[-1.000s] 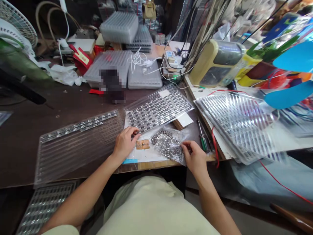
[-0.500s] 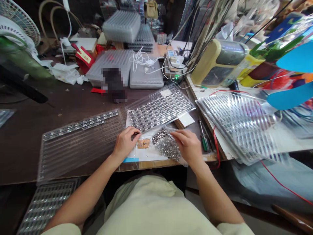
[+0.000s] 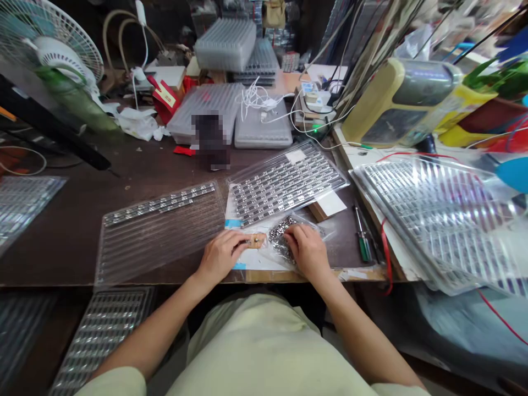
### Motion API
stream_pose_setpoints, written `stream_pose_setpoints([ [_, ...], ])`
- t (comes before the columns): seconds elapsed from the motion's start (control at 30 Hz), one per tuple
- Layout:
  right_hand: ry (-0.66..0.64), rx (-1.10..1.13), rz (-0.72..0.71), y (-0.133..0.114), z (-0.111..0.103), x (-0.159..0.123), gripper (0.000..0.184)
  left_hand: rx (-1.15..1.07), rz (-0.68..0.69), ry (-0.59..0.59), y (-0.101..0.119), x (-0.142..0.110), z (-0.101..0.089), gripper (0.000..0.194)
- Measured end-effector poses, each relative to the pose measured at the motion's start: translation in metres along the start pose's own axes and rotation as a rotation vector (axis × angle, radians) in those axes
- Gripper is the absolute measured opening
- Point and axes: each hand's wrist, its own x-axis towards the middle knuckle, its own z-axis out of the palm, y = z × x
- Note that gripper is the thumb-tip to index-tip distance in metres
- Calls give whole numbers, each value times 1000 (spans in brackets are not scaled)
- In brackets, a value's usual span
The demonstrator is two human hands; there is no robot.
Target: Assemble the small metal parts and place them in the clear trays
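Note:
My left hand (image 3: 225,256) lies on the white paper sheet (image 3: 251,261), its fingertips on a small tan pad (image 3: 258,240) with a metal stud showing. My right hand (image 3: 307,252) presses on a clear plastic bag (image 3: 282,239) of small shiny metal parts, partly covering it. Just beyond both hands lies a clear plastic tray (image 3: 284,184) holding rows of dark components with metal ends. To the left, a longer clear tray (image 3: 159,236) holds a few strips of components along its far side.
A stack of clear trays (image 3: 429,214) lies to the right, with green-handled screwdrivers (image 3: 363,242) and a red wire (image 3: 385,256) next to it. Behind are plastic cases (image 3: 206,113), tangled white cables (image 3: 258,99), a yellowish device (image 3: 402,96) and a fan (image 3: 55,49).
My left fingers have moved right onto the tan pad. My right hand has moved left across the bag, closer to my left hand. The whole view has shifted slightly.

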Motion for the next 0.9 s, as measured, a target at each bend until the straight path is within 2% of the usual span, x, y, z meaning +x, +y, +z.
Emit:
stream_pose_setpoints([
  [0.13, -39, 85, 39, 0, -5, 8, 17, 78, -19, 57, -7, -7, 6, 17],
  [0.27, -94, 196, 39, -6, -4, 12, 17, 57, -37, 67, -7, -7, 4, 15],
  [0.47, 1, 411, 80, -15, 7, 3, 19, -173, -57, 64, 2, 3, 10, 16],
  [0.63, 35, 444, 109, -14, 6, -1, 18, -198, -74, 73, 8, 9, 19, 15],
  [0.9, -7, 464, 77, -15, 7, 1, 17, -99, -43, 55, 13, 12, 19, 16],
])
